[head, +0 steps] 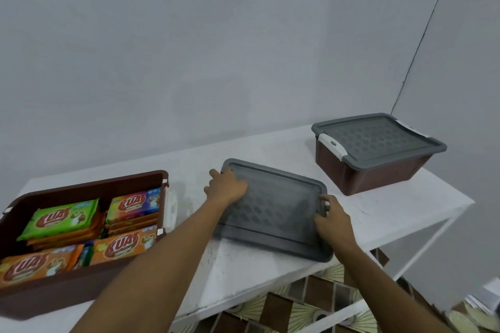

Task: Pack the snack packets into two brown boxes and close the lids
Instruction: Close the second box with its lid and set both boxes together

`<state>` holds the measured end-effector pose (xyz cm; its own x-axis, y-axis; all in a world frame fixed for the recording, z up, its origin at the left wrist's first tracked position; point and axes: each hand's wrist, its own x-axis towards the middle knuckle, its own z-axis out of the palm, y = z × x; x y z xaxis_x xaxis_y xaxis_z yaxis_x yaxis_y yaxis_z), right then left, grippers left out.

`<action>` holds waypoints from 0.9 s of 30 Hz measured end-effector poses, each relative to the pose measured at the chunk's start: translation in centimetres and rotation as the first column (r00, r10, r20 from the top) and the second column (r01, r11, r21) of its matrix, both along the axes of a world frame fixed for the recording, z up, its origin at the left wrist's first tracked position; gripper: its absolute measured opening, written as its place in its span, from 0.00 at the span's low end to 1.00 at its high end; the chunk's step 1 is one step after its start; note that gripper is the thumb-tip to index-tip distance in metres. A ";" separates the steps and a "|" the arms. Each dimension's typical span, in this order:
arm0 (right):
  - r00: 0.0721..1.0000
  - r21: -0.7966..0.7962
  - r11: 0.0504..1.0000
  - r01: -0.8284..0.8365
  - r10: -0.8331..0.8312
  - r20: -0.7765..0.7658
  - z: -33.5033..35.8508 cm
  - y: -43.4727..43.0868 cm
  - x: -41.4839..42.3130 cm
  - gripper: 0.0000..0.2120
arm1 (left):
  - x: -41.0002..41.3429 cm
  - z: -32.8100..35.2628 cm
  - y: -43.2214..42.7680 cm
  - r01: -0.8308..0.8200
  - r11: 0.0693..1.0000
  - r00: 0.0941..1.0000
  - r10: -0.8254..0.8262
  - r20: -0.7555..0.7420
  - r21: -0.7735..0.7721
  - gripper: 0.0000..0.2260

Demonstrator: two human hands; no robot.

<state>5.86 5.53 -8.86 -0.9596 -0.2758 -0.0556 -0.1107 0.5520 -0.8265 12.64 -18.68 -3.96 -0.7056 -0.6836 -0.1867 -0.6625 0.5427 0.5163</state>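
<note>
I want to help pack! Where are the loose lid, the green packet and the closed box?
loose lid (276,213), head view, patterned middle
green packet (61,220), head view, red logo
closed box (378,177), head view, brown side

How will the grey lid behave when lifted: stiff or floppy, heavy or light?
The lid seems thin moulded plastic with a raised rim, so probably stiff and light. Flat on the table, it would likely slide, not tip.
</note>
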 end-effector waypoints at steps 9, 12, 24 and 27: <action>0.995 -0.216 0.976 0.013 -0.033 -0.091 5.7 -5.3 1.9 0.22 | 6.6 10.0 -5.8 0.057 0.915 0.933 -0.191 -0.306 -0.399 0.11; 0.991 -0.201 0.973 -0.109 0.090 -0.098 7.7 -9.4 4.1 0.21 | 11.8 11.5 -10.3 -0.013 0.897 0.963 -0.108 -0.247 -0.443 0.11; 0.903 0.146 0.936 -0.319 0.347 -0.255 8.6 -24.3 16.6 0.25 | 31.9 6.0 -20.8 -0.206 0.856 0.973 0.126 -0.194 -0.474 0.13; 0.922 0.207 0.939 -0.274 0.318 -0.221 7.9 -24.2 16.7 0.24 | 32.9 4.4 -20.6 -0.202 0.830 0.976 0.125 -0.180 -0.520 0.15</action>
